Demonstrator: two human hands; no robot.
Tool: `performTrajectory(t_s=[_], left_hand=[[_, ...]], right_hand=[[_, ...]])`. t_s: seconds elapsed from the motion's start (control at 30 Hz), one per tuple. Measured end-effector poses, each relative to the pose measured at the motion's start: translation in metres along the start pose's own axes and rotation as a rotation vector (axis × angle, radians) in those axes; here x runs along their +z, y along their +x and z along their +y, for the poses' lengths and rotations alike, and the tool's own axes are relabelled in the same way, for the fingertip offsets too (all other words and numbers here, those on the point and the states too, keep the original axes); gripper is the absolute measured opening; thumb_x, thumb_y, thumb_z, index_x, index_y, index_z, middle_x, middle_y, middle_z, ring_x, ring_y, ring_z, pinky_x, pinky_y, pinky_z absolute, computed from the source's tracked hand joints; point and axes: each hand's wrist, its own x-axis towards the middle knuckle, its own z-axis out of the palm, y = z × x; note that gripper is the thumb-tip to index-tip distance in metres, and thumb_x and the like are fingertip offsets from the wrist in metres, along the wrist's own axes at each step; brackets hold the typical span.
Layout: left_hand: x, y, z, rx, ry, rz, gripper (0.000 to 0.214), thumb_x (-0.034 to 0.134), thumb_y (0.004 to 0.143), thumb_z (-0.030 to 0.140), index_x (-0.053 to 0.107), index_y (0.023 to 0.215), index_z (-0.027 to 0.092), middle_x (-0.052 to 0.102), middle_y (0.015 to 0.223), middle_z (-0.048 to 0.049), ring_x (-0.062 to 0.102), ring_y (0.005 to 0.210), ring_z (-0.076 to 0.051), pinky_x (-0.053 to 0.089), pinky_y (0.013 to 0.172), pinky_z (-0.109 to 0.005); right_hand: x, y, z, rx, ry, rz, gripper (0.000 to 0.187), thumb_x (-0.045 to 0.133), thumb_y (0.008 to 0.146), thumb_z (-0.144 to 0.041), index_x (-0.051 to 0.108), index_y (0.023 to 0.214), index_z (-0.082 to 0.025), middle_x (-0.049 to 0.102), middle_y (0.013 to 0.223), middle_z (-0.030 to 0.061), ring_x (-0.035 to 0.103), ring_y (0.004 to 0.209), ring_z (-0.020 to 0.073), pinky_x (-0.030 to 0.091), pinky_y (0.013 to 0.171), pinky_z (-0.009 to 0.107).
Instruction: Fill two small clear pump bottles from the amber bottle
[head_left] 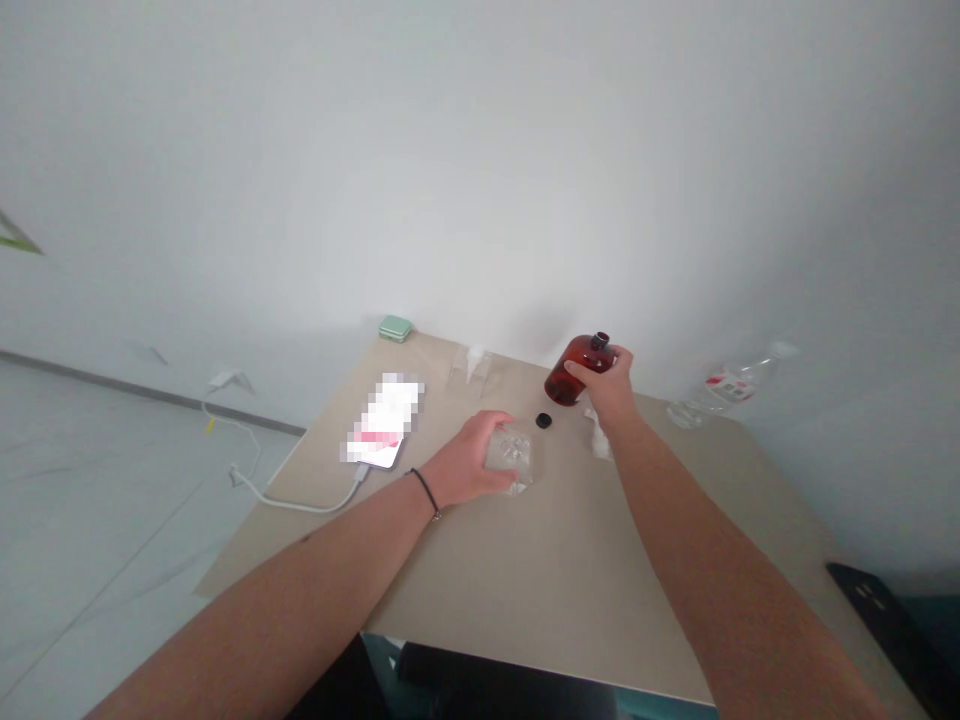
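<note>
My right hand is wrapped round an amber brown bottle, held tilted above the table with its open black neck pointing up and right. A small black cap lies on the table just below the bottle. My left hand is closed round a clear plastic container that rests on the beige table. A dark band circles my left wrist.
A phone on a white charging cable lies at the left. A green case sits at the far corner, a clear cup near the back, white crumpled plastic under my right wrist, a clear bottle lying at the right.
</note>
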Motion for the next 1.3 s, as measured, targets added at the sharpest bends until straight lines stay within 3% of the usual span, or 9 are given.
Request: performTrajectory(t_s=[0.53, 0.6, 0.7, 0.8, 0.87, 0.93, 1.07, 1.2, 1.3], left_hand=[[0.000, -0.001, 0.000, -0.021, 0.002, -0.046, 0.062, 0.071, 0.075, 0.023, 0.043, 0.130, 0.022, 0.050, 0.131, -0.0122, 0.047, 0.127, -0.031, 0.033, 0.114, -0.051], [0.001, -0.001, 0.001, -0.033, -0.008, -0.045, 0.062, 0.070, 0.074, 0.022, 0.043, 0.130, 0.022, 0.050, 0.132, -0.0115, 0.047, 0.127, -0.030, 0.033, 0.114, -0.051], [0.001, -0.002, 0.001, -0.049, -0.019, -0.047, 0.063, 0.069, 0.075, 0.024, 0.041, 0.132, 0.023, 0.049, 0.133, -0.0111, 0.047, 0.127, -0.030, 0.032, 0.114, -0.051], [0.002, -0.003, 0.000, -0.061, -0.026, -0.057, 0.063, 0.067, 0.076, 0.024, 0.039, 0.133, 0.022, 0.048, 0.134, -0.0113, 0.047, 0.128, -0.030, 0.033, 0.114, -0.051], [0.002, -0.003, 0.000, -0.068, -0.026, -0.064, 0.062, 0.066, 0.077, 0.023, 0.038, 0.133, 0.021, 0.048, 0.134, -0.0118, 0.046, 0.129, -0.031, 0.033, 0.114, -0.051], [0.002, -0.003, -0.001, -0.071, -0.027, -0.067, 0.063, 0.065, 0.077, 0.023, 0.037, 0.134, 0.021, 0.048, 0.133, -0.0120, 0.046, 0.129, -0.031, 0.033, 0.114, -0.051], [0.003, -0.004, 0.000, -0.071, -0.039, -0.062, 0.064, 0.066, 0.077, 0.021, 0.037, 0.134, 0.022, 0.050, 0.130, -0.0101, 0.046, 0.130, -0.030, 0.034, 0.113, -0.050], [0.003, -0.004, 0.002, -0.099, -0.052, -0.060, 0.064, 0.066, 0.077, 0.019, 0.037, 0.134, 0.022, 0.051, 0.129, -0.0090, 0.047, 0.128, -0.029, 0.034, 0.112, -0.049], [0.004, -0.004, 0.002, -0.106, -0.044, -0.054, 0.064, 0.066, 0.076, 0.019, 0.037, 0.134, 0.022, 0.050, 0.130, -0.0094, 0.048, 0.125, -0.029, 0.034, 0.112, -0.049]], right_hand=[[0.009, -0.006, 0.018, 0.066, -0.061, -0.090, 0.099, 0.078, 0.060, -0.058, 0.026, 0.137, -0.022, 0.057, 0.130, 0.0165, 0.062, 0.113, 0.0294, 0.046, 0.104, 0.049], [0.001, -0.004, 0.012, 0.045, -0.038, -0.090, 0.099, 0.072, 0.068, -0.059, 0.021, 0.144, -0.022, 0.051, 0.138, 0.0191, 0.060, 0.118, 0.0301, 0.047, 0.104, 0.048], [-0.024, 0.001, -0.002, -0.036, -0.042, 0.038, 0.083, 0.053, 0.085, -0.058, 0.017, 0.151, -0.023, 0.043, 0.147, 0.0210, 0.055, 0.126, 0.0302, 0.045, 0.104, 0.049], [-0.059, -0.001, -0.014, -0.188, -0.154, 0.113, 0.067, 0.047, 0.092, -0.049, 0.028, 0.151, -0.023, 0.050, 0.142, 0.0187, 0.059, 0.118, 0.0288, 0.049, 0.098, 0.047], [-0.080, -0.008, -0.016, -0.268, -0.319, 0.035, 0.051, 0.044, 0.094, -0.041, 0.047, 0.142, -0.021, 0.061, 0.128, 0.0154, 0.065, 0.105, 0.0267, 0.053, 0.090, 0.043], [-0.093, -0.017, -0.009, -0.375, -0.565, -0.151, 0.040, 0.040, 0.096, -0.031, 0.062, 0.128, -0.021, 0.069, 0.114, 0.0121, 0.067, 0.096, 0.0246, 0.053, 0.086, 0.039], [-0.104, -0.031, 0.019, -0.699, -0.990, -0.555, 0.046, 0.041, 0.091, -0.010, 0.069, 0.123, -0.028, 0.072, 0.107, 0.0071, 0.068, 0.087, 0.0207, 0.050, 0.079, 0.033], [-0.107, -0.036, 0.037, -0.920, -1.109, -0.632, 0.054, 0.044, 0.086, -0.002, 0.068, 0.125, -0.032, 0.070, 0.116, 0.0065, 0.068, 0.085, 0.0187, 0.047, 0.074, 0.030], [-0.106, -0.037, 0.038, -0.957, -1.109, -0.636, 0.047, 0.047, 0.087, -0.004, 0.071, 0.116, -0.031, 0.066, 0.124, 0.0069, 0.067, 0.084, 0.0175, 0.046, 0.075, 0.030]])
